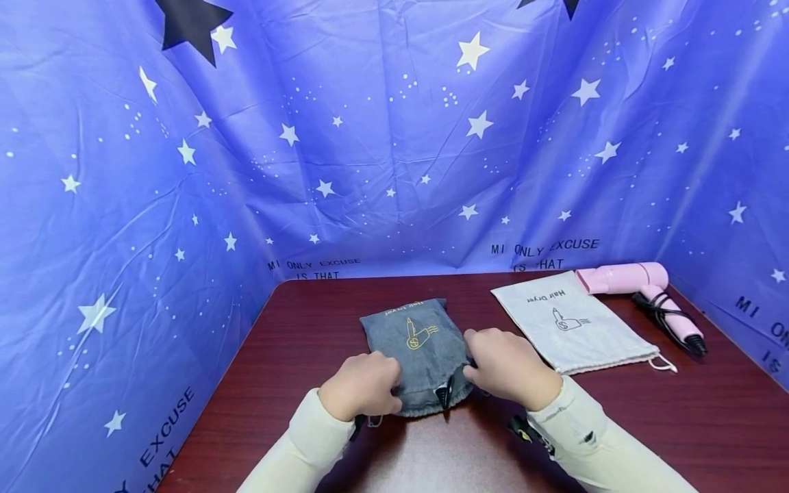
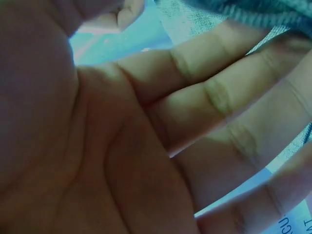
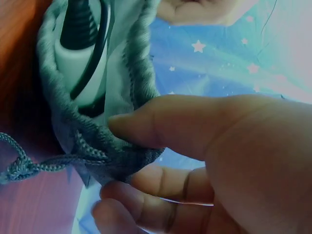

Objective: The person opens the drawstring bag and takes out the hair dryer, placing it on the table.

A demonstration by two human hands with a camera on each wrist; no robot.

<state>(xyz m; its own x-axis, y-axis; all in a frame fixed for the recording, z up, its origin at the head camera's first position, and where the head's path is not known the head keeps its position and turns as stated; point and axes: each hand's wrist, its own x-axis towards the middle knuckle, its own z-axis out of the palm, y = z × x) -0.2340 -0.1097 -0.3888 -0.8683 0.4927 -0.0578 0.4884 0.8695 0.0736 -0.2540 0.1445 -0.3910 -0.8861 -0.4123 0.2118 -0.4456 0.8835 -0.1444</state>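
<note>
A grey drawstring bag (image 1: 425,363) with a yellow hair dryer print lies on the table, its mouth facing me. Inside its mouth shows the pale handle of a hair dryer (image 3: 80,68), with a black cord and ribbed cord end. My right hand (image 1: 508,366) pinches the rim of the mouth at the right, thumb inside and fingers outside. At the left edge near the mouth, my left hand (image 1: 364,383) grips the bag; its fingertips are partly hidden by the cloth in the left wrist view. A knotted drawstring (image 3: 29,165) hangs from the right side.
To the right lies a flat white drawstring bag (image 1: 573,322) printed "Hair Dryer". A pink hair dryer (image 1: 622,277) with its black cord wrapped round the handle lies beside it, near the right table edge. Blue star-patterned cloth (image 1: 382,137) surrounds the dark red table (image 1: 246,424).
</note>
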